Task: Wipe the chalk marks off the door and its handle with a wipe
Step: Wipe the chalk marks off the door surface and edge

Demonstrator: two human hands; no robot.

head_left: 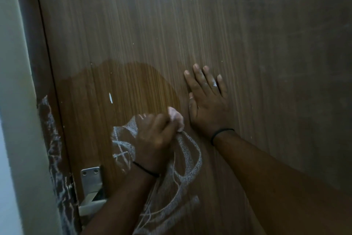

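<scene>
**Chalk half cleared; the smear risk sits under my left fist**

From the head camera: my left hand (155, 131) is curled tight round the wipe (176, 118), a pale wad poking out past my knuckles and pressed to the door (190, 25); my right hand (206, 97) lies flat with fingers straight and spread, palm braced on the wood just beside the wipe, holding nothing. Above my fist the panel shows a darker, damp-looking patch (133, 86); below and around it the chalk marks (190, 158) loop thick and white, running down toward the bottom edge of the view. The handle (91, 204) and its metal plate (91, 177) sit low on the left, partly hidden by my forearm; whether chalk is on them I cannot tell. More chalk streaks the dark frame edge (53, 149) beside the latch.

What could go wrong, as I judge it: the wad looks small and already loaded, so dragging it through the heavy loops may only spread a grey film rather than lift it; there is white on my right fingers, so the bracing palm could print fresh marks on wiped wood; one white fleck (110, 98) inside the damp patch could be missed; pushing hard may swing the door if it is unlatched; my forearm may brush the lower chalk.
</scene>
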